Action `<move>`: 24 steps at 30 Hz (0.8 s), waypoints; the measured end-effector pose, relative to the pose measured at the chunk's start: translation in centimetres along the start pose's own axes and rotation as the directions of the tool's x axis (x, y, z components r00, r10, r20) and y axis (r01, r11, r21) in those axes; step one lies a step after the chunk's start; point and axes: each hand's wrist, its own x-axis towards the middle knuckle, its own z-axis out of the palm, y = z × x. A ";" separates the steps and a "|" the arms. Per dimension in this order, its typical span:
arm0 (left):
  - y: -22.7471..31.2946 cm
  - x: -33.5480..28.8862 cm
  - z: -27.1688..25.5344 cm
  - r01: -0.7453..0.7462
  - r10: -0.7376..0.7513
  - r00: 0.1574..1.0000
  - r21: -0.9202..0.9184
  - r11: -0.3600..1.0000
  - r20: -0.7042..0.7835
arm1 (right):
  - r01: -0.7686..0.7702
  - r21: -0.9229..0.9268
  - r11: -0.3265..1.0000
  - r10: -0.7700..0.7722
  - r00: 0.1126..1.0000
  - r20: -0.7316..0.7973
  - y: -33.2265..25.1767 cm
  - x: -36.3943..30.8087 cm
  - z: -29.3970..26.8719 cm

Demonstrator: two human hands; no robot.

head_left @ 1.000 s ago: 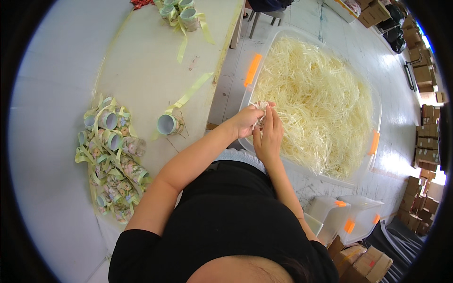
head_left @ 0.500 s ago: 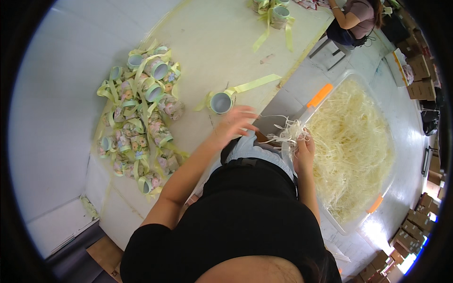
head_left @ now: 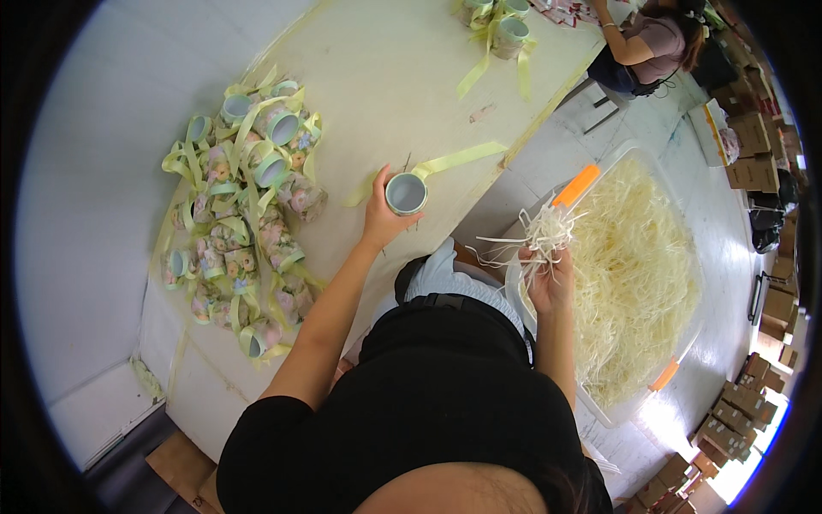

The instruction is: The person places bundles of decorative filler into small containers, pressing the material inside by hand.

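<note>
The cup [head_left: 406, 194] hides part of the left hand [head_left: 387, 214], and its rim conceals most of its outer wall. Loose shreds [head_left: 550, 226] cover some fingertips of the right hand [head_left: 548, 276]. Along the table's [head_left: 368, 103] left edge, piled cups [head_left: 241, 262] partly hide one another. The view's top edge cuts off the table's far end and a co-worker [head_left: 652, 51]; red-and-white items [head_left: 572, 10] there are too small to tell.
</note>
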 end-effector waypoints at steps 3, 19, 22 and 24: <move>2.4 -0.1 1.0 -0.011 0.011 0.999 0.015 1.000 0.033 | 0.046 0.055 0.997 -0.047 0.999 0.020 -0.9 0.3 1.1; 16.5 1.4 0.0 -0.255 0.329 0.923 -0.318 0.913 0.202 | 0.811 -0.520 -0.267 0.116 0.562 0.819 -5.6 -0.9 14.9; 17.1 1.6 0.2 -0.404 0.443 0.866 -0.197 0.893 0.231 | 0.813 -0.423 -0.399 0.221 0.533 0.817 -4.8 -1.1 14.9; 17.5 1.8 0.9 -0.469 0.509 0.832 -0.212 0.858 0.220 | 0.771 -0.394 -0.500 0.292 0.579 0.761 -4.2 -1.2 15.6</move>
